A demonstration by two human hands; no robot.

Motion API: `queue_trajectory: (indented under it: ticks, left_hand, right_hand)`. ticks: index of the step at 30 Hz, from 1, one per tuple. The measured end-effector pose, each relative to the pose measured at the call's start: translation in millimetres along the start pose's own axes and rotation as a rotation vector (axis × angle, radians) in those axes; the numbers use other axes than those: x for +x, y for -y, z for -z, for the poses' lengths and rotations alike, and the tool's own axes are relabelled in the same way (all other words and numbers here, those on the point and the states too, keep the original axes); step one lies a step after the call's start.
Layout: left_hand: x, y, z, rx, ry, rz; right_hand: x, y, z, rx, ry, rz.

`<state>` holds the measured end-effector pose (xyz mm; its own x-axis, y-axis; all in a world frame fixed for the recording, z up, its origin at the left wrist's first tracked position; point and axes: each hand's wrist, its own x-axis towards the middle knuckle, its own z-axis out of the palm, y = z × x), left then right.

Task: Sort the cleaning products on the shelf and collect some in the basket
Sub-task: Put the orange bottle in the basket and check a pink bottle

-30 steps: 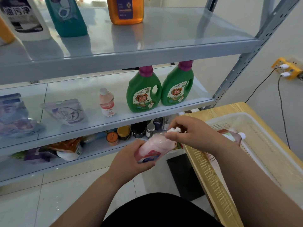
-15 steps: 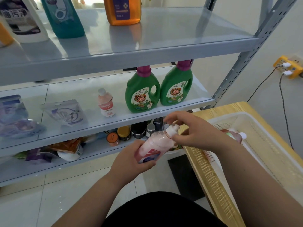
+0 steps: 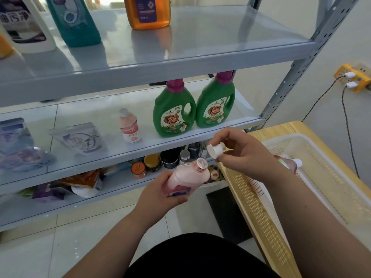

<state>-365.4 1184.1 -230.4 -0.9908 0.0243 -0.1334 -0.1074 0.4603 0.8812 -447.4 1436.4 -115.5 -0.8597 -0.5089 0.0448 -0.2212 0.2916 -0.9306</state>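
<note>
1. My left hand (image 3: 160, 189) has its fingers curled round the lower half of the pink bottle (image 3: 188, 177); I judge the grip sits low to leave the neck free
2. The bottle tilts up and to the right, its open mouth just below my right fingertips; I take the tilt to be what keeps the liquid from spilling
3. My right hand (image 3: 245, 155) pinches the white cap (image 3: 215, 150) between thumb and forefinger, the other fingers loosely curled; the cap sits just above the neck, not touching it
4. I reckon the cap is held this close so it can go straight back on after a check of the contents
5. The basket (image 3: 297, 136) lies beneath and beyond my right wrist, with a second bottle (image 3: 291, 163) lying in it just behind that wrist, so a short move right would drop this one in
6. Beyond both sets of fingertips, on the shelf (image 3: 140, 151), a matching small bottle (image 3: 128, 125) and two green jugs (image 3: 173, 109) stand upright, not yet collected
</note>
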Motion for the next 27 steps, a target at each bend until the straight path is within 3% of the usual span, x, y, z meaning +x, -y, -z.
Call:
queue_trajectory:
  ticks: [7, 12, 17, 24, 27]
  left_hand:
    - [-0.3, -2.9, 2.0, -0.025, -0.021, 0.007]
    - [-0.5, -3.3, 2.2, 0.041, -0.021, -0.010]
    - [0.1, -1.4, 2.5, 0.120, -0.002, -0.018]
    - [1.8, -1.8, 0.7, 0.159, 0.015, -0.035]
    - [3.9, -3.1, 1.4, 0.171, 0.009, -0.035]
  right_hand:
    - [1.3, 1.2, -5.0, -0.004, 0.047, -0.027]
    - [4.1, 5.6, -11.8, -0.322, 0.099, 0.083]
    - [8.9, 7.1, -6.9, -0.493, 0.149, 0.121]
    - [17.3, -0.1, -5.5, -0.692, 0.102, -0.061]
    - [12.9, 0.1, -2.4, -0.594, 0.201, -0.032]
